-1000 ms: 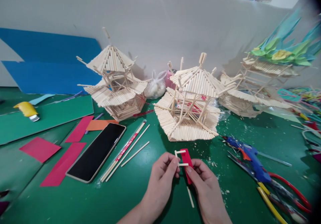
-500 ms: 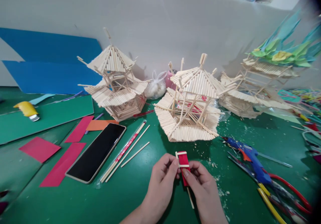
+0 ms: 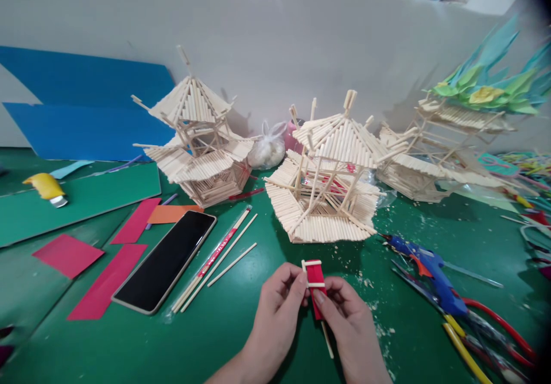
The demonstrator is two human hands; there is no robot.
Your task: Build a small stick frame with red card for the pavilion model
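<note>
My left hand (image 3: 275, 309) and my right hand (image 3: 348, 321) meet low in the middle of the green table. Together they pinch a small red paper strip (image 3: 315, 278) with a little frame of short wooden sticks (image 3: 313, 274) laid on it. The left fingers hold the frame's left side, the right fingers press the strip from the right. A loose short stick (image 3: 327, 339) lies under the hands. Just beyond stands a stick-built pavilion model (image 3: 327, 189).
A black phone (image 3: 166, 259) and long sticks (image 3: 219, 258) lie to the left, beside red paper pieces (image 3: 105, 283). A second stick pavilion (image 3: 196, 143) stands at back left, a third (image 3: 430, 154) at back right. A blue glue gun (image 3: 430, 269) and red-handled tools (image 3: 495, 321) lie on the right.
The stick frame, held left of the red strip a second ago, now lies on top of it. Both hands have closed together a little.
</note>
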